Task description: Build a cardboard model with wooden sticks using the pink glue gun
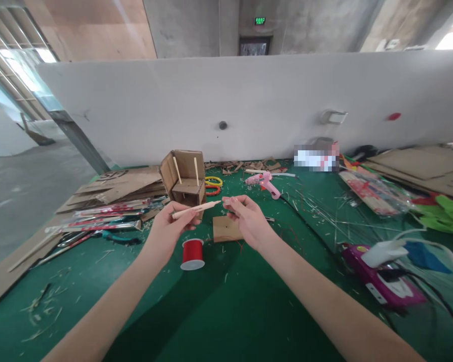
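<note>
Between the fingers of my left hand [169, 226] is a pale, pen-like stick [198, 208], its pointed tip directed right. My right hand [247, 216] is closed in a pinch just beyond that tip; whatever it holds is too small to make out. Below the hands, a spool of red thread [193, 253] stands on the green table. A square piece of cardboard [225, 229] lies partly under my right hand, with fine red thread near its edge. Behind my left hand stands a small cardboard structure [186, 168] with two thin wooden sticks in it.
A pink glue gun [264, 183] lies behind my right hand, its black cable running right. Yellow and red rings [213, 182] sit beside the cardboard structure. Cardboard sheets [124, 183] and packaged tools [101, 216] are at left. A purple power strip [381, 276] is at right.
</note>
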`<state>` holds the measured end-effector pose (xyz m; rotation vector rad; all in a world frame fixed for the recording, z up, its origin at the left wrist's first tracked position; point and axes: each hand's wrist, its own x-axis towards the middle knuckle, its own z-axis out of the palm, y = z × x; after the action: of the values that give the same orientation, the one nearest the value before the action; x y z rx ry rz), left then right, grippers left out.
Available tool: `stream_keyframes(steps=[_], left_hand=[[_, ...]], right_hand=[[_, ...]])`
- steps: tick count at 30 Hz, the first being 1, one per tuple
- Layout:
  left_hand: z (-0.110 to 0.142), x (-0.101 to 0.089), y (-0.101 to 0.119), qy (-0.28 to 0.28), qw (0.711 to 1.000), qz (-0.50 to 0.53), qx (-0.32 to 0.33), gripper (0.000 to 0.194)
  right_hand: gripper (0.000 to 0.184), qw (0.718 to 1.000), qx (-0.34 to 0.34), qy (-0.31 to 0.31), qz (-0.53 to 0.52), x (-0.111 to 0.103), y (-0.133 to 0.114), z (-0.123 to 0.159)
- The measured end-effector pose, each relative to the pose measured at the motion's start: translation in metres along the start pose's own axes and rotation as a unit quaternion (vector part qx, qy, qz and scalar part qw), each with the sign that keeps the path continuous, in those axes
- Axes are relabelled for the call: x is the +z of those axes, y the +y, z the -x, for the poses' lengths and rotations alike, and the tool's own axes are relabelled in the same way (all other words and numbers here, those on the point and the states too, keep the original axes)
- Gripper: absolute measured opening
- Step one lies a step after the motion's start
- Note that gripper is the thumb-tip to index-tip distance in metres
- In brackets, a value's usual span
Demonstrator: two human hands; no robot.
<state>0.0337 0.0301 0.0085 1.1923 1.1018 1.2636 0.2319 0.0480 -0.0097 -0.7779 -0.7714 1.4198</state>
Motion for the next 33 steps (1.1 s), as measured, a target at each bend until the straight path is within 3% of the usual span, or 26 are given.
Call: stream_keyframes(steps=[9, 16, 22, 25, 27, 29, 31, 33], left_hand=[[0.004, 0.006, -0.003, -0.017, 1.0, -0.001, -0.011, 0.032], [0.01, 0.006, -0.005, -0.013, 0.999, 0.005, -0.033, 0.031], [0.007, 0.006, 0.005, -0.032, 0.996, -0.08, 0.022, 0.031], [0.002, -0.001, 0.008, -0.022, 0.984, -0.173, 0.043, 0.052], [-0.001, -0.012, 0.01, -0.003, 0.966, -0.254, 0.053, 0.077], [-0.001, -0.028, 0.013, -0.041, 0.932, -0.357, 0.044, 0.084], [0.003, -0.043, 0.016, -0.164, 0.872, -0.461, 0.012, 0.082], [0.009, -0.05, 0.018, -0.273, 0.811, -0.517, -0.008, 0.089]], right_hand=[[0.034, 0.997, -0.048, -0.01, 0.054, 0.001, 0.005, 0.001], [0.031, 0.995, -0.085, -0.03, 0.037, 0.001, 0.013, 0.004], [0.031, 0.995, -0.075, -0.038, 0.047, 0.002, 0.021, 0.007], [0.03, 0.989, -0.087, -0.041, 0.11, -0.006, 0.013, -0.003], [0.031, 0.982, -0.131, -0.003, 0.134, -0.018, 0.003, -0.014], [0.029, 0.962, -0.183, 0.067, 0.193, -0.036, -0.007, -0.028], [0.029, 0.936, -0.196, 0.13, 0.263, -0.053, -0.012, -0.042], [0.026, 0.925, -0.162, 0.13, 0.317, -0.065, -0.012, -0.052]])
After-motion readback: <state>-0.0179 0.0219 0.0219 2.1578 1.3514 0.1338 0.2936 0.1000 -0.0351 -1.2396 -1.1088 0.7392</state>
